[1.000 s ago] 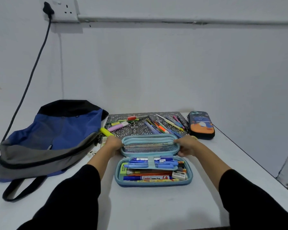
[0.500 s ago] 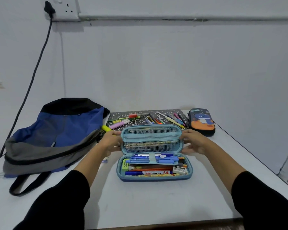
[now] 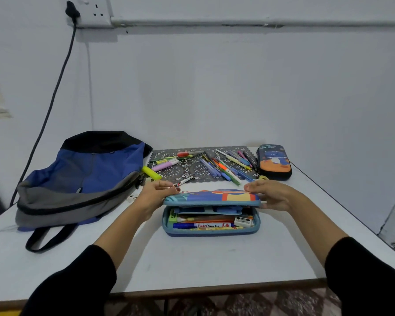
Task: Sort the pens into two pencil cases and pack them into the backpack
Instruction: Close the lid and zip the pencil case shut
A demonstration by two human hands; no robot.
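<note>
A light-blue pencil case (image 3: 211, 231) lies in the middle of the table, filled with pens, a marker and an eraser. Its colourful lid (image 3: 211, 197) is folded down almost level over the contents. My left hand (image 3: 156, 193) grips the lid's left end and my right hand (image 3: 269, 195) grips its right end. A second, dark pencil case (image 3: 274, 161) with an orange picture lies zipped at the back right. Several loose pens (image 3: 221, 166) are spread on a patterned mat (image 3: 185, 172) behind the open case. A blue and grey backpack (image 3: 82, 179) lies on its side at the left.
A yellow highlighter (image 3: 151, 173) lies beside the backpack's opening. A black cable (image 3: 53, 96) hangs from a wall socket (image 3: 89, 11) down behind the backpack. The white wall stands close behind the mat. The table's front edge (image 3: 214, 290) is near me.
Both hands have swung the lid from lying open behind the case, through upright, down over the contents. The mesh pocket inside the lid is now hidden and the printed outside shows.
</note>
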